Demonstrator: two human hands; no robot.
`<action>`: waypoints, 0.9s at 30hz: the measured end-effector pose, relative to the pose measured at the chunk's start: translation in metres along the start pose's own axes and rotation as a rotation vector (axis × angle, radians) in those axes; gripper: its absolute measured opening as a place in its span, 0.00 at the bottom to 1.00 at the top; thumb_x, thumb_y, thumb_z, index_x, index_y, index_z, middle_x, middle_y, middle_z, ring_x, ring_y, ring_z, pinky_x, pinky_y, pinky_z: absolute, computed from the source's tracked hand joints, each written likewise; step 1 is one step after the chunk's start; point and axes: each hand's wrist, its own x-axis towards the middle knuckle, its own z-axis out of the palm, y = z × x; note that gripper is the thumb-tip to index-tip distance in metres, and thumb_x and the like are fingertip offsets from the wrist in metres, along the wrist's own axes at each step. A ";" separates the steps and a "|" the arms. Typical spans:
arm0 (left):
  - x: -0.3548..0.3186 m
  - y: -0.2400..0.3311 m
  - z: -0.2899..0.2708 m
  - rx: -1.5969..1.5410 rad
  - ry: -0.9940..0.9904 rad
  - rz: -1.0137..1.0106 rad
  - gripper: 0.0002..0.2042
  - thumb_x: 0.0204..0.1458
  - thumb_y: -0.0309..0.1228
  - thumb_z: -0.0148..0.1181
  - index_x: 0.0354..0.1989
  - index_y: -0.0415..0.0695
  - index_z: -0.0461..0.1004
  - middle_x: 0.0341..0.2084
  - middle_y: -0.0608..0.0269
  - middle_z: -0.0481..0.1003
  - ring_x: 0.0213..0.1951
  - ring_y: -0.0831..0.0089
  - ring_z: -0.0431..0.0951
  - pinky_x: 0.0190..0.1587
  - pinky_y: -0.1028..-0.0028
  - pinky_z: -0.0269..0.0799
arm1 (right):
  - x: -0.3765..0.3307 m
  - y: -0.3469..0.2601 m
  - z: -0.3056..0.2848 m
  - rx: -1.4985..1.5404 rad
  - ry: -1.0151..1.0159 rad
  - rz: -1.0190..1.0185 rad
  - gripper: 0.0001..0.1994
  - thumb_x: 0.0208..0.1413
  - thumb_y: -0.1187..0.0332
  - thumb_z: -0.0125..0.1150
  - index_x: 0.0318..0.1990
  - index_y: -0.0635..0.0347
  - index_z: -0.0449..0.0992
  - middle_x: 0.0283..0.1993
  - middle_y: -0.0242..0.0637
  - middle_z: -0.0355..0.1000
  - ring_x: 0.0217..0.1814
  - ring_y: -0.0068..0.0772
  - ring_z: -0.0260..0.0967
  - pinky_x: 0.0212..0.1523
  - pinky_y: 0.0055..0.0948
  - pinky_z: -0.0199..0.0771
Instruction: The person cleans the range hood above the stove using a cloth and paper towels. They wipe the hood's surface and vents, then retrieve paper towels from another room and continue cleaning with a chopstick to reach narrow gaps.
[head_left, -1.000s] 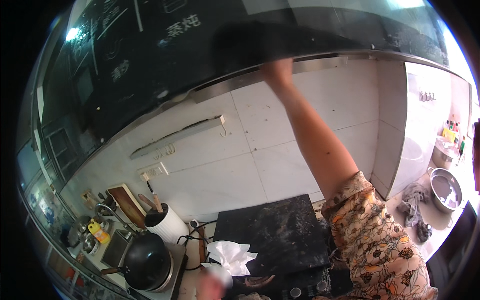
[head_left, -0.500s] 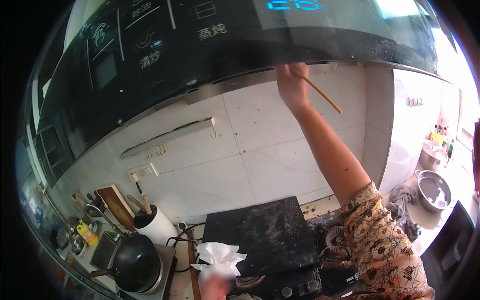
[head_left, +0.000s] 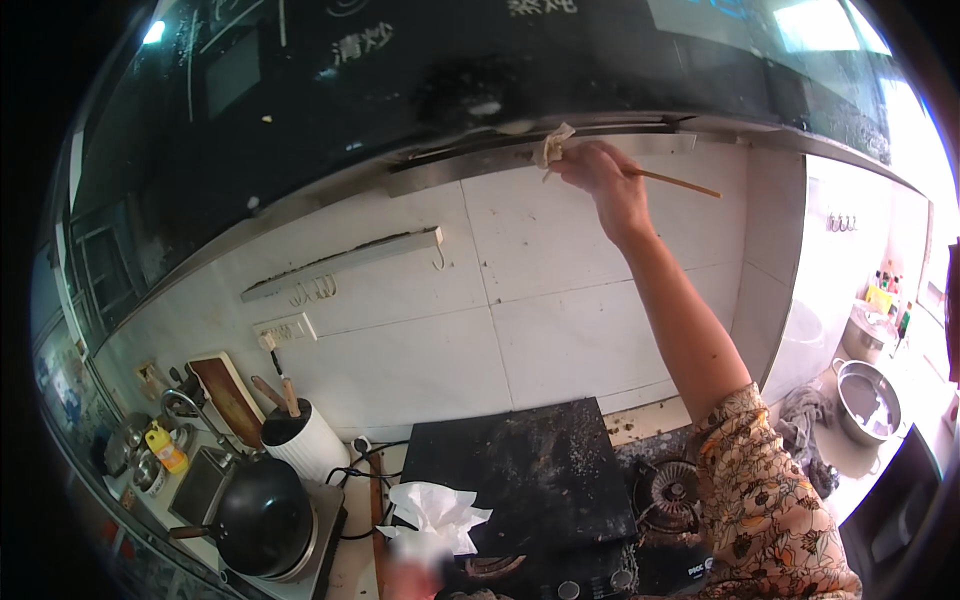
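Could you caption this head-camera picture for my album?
A right hand holding a thin stick, with crumpled tissue at its fingers, by a dark range hood's lower edge.

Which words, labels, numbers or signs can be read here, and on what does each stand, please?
Dark range hood: white characters, legible but not copied here; others are cut off.
Blue display on it: cut off, unreadable.
Stove: small white lettering, not copied here.
Yellow bottle: label too small to read.

White glare bleaches the right and glints off the black hood (head_left: 440, 80), edges bowed.
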 end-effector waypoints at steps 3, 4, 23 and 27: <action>0.003 0.003 0.011 0.026 0.020 0.003 0.04 0.49 0.24 0.51 0.34 0.43 0.69 0.26 0.66 0.71 0.29 0.76 0.71 0.29 0.80 0.68 | 0.005 -0.015 0.002 0.108 0.025 -0.153 0.13 0.56 0.68 0.43 0.40 0.70 0.69 0.39 0.43 0.70 0.38 0.32 0.70 0.42 0.28 0.70; 0.004 0.004 0.019 0.021 0.025 0.005 0.04 0.49 0.24 0.51 0.34 0.43 0.69 0.26 0.65 0.71 0.29 0.76 0.71 0.29 0.79 0.68 | 0.006 -0.021 0.001 0.026 -0.021 -0.224 0.12 0.57 0.68 0.44 0.40 0.69 0.68 0.39 0.42 0.69 0.38 0.31 0.70 0.43 0.29 0.70; -0.005 0.003 0.017 0.046 0.025 0.027 0.04 0.49 0.25 0.52 0.34 0.44 0.69 0.24 0.68 0.70 0.27 0.77 0.71 0.29 0.79 0.67 | 0.051 -0.068 0.016 0.115 0.056 -0.183 0.11 0.55 0.71 0.43 0.35 0.72 0.69 0.32 0.45 0.71 0.35 0.33 0.72 0.37 0.24 0.74; -0.012 0.002 0.024 0.024 0.047 0.017 0.04 0.48 0.24 0.52 0.33 0.44 0.69 0.24 0.68 0.70 0.27 0.77 0.70 0.29 0.78 0.67 | 0.056 -0.052 0.007 0.018 -0.001 -0.077 0.12 0.55 0.69 0.44 0.35 0.72 0.69 0.33 0.44 0.71 0.33 0.32 0.72 0.36 0.24 0.74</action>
